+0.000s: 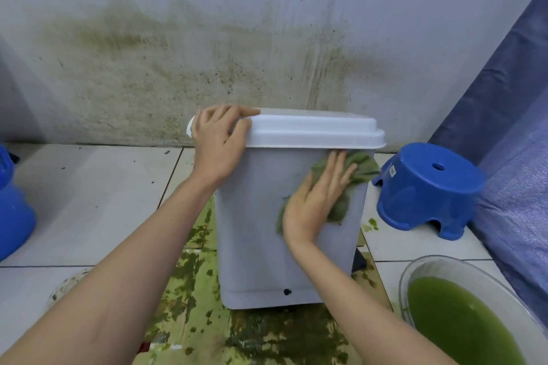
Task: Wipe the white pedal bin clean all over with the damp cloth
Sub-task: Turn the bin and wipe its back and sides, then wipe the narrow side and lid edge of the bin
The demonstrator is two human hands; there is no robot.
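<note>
The tall white plastic pedal bin stands upright on green-stained cardboard sheeting, close to the stained wall, lid shut.

My left hand is clamped over the lid's left corner: fingers curled across the top, thumb down the front edge. I judge this a brace, so the light bin neither slides nor tips under wiping pressure.

My right hand lies flat with fingers spread, nothing pinched, palm pressing the green damp cloth against the bin's facing wall. Cloth bunches beyond the fingertips, just under the lid rim, and trails below the palm. Flat hand gives broad contact.

The clear plastic basin of green water sits below and right of my right wrist, within reach for rinsing. The blue plastic stool is right of the fingertips, apart from the bin.

Wall below the palm looks unwiped; task partway, I estimate.
</note>
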